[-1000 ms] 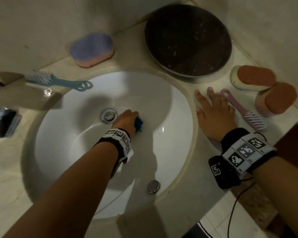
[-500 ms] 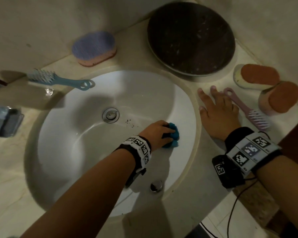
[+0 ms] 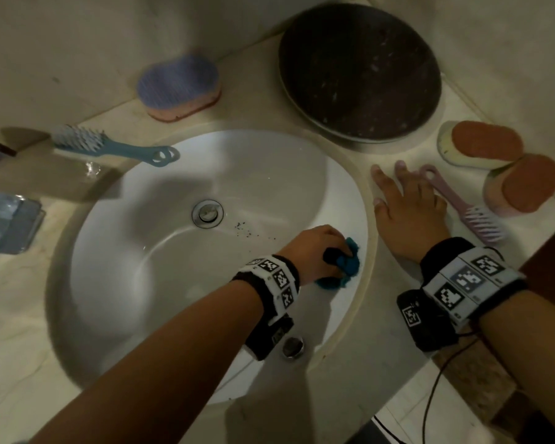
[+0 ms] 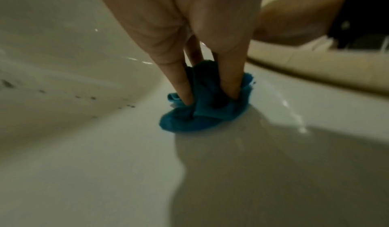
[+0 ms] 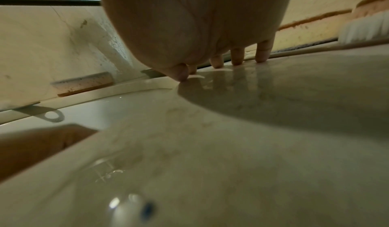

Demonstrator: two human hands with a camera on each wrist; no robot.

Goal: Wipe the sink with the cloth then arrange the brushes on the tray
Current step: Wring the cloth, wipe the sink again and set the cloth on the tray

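Dim, soft, perhaps motion-blurred; heavy shadows.

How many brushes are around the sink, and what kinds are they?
Handled brushes: 2 (blue brush, pink brush)
Block brushes without handles: 3 (purple brush, far orange brush, near orange brush)
Total: 5

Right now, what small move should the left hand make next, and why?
Probably sweep the blue cloth toward the drain, over the dark specks: they lie on the white sink between drain and cloth, and the left hand grips the cloth there.
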